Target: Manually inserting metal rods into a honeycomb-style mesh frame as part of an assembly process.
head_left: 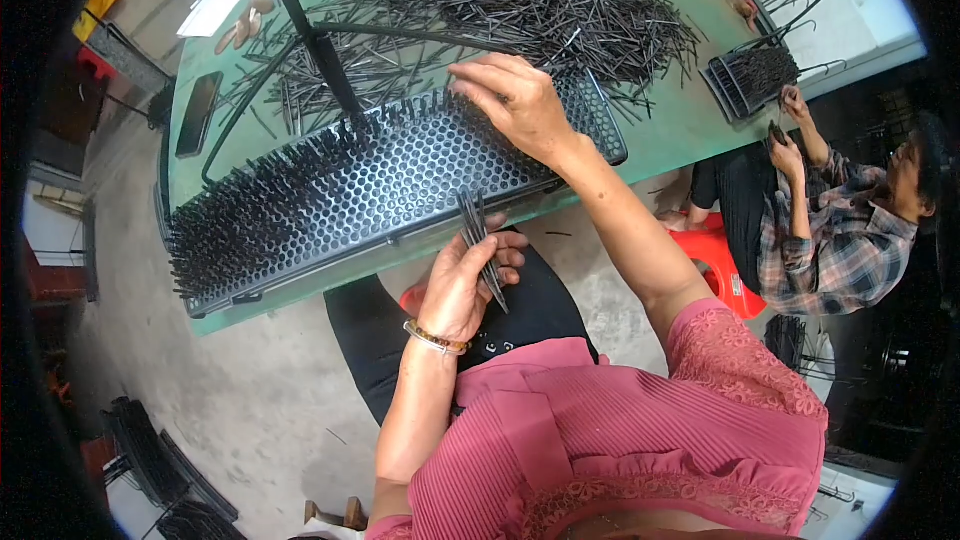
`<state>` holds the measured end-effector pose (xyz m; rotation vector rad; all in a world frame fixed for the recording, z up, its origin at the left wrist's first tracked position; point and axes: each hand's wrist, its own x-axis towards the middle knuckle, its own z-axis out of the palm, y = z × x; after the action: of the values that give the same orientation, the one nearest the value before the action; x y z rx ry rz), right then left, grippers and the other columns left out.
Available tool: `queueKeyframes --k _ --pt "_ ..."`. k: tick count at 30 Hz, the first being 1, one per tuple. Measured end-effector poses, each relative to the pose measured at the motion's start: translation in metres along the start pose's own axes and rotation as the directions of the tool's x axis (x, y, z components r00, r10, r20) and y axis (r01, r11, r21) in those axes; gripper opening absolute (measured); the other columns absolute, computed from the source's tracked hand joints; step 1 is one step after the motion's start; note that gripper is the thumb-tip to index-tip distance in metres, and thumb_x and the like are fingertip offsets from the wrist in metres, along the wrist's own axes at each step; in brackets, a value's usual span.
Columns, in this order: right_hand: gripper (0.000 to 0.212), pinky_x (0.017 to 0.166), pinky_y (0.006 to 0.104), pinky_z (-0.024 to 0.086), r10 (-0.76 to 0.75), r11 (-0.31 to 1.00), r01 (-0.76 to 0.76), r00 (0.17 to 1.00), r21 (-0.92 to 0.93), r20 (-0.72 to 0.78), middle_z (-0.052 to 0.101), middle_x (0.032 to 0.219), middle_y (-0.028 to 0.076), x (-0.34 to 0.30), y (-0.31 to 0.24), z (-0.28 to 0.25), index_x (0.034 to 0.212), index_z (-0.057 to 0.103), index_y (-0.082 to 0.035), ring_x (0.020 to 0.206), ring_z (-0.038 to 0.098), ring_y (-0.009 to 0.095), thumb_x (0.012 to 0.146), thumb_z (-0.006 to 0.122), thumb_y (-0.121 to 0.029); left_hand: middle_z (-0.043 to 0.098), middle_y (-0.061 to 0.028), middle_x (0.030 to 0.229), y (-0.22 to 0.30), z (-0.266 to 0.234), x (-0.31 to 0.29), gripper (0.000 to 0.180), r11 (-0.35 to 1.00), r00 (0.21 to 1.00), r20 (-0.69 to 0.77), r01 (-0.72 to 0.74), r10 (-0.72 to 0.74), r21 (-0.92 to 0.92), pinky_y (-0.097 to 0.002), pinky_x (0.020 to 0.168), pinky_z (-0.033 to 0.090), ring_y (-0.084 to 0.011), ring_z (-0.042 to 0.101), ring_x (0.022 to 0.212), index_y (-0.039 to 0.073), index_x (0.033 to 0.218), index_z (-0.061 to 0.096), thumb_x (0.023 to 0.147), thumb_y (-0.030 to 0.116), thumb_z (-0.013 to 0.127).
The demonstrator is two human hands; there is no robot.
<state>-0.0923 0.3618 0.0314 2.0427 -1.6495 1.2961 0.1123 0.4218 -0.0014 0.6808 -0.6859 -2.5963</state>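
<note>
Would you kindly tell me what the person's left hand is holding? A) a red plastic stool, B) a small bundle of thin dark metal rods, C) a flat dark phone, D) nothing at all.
B: the left hand is closed around a small bundle of thin dark metal rods, while the right hand rests at the far edge of the black perforated honeycomb tray.

Soft, even daylight; a bright lamp panel (217, 4) glares at eleven o'clock. Fisheye bending and black vignette ring the rim.
</note>
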Motion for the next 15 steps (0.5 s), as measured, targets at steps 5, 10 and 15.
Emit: queueKeyframes --k 5,10,15 --pt "0.018 0.067 0.0283 0.050 0.228 0.958 -0.217 0.973 0.187 -0.037 0.066 0.087 0.011 0.004 -0.014 -0.018 0.094 0.066 -0.001 0.075 0.064 0.020 0.081 0.066 -0.012 0.058 -0.0178 0.107 0.011 0.010 -0.003 0.035 0.999 0.999 0.027 -0.039 0.039 -0.024 -0.0337 0.080 0.052 -0.0217 0.061 0.091 -0.003 0.124 0.040 0.095 0.016 0.045" --pt "0.029 0.070 0.0227 0.049 0.417 0.505 -0.790 0.577 0.349 0.703 0.065 0.085 0.002 -0.012 -0.047 -0.041 0.103 0.064 0.003 0.077 0.058 0.007 0.084 0.066 -0.018 0.057 -0.0188 0.109 0.021 0.015 -0.005 0.033 0.994 0.989 0.097 -0.112 0.112 -0.005 -0.0339 0.080 0.052 -0.0216 0.059 0.093 -0.004 0.121 0.041 0.095 0.017 0.045" --pt "0.024 0.052 0.0209 0.038 0.374 0.353 -0.861 0.488 0.365 0.789 0.058 0.071 -0.003 -0.021 -0.064 -0.046 0.090 0.066 0.003 0.063 0.047 0.003 0.085 0.065 -0.020 0.058 -0.0168 0.107 0.019 0.018 -0.008 0.032 0.993 0.988 0.126 -0.102 0.094 0.059 -0.0306 0.075 0.052 -0.0189 0.059 0.090 -0.003 0.118 0.044 0.096 0.020 0.046"
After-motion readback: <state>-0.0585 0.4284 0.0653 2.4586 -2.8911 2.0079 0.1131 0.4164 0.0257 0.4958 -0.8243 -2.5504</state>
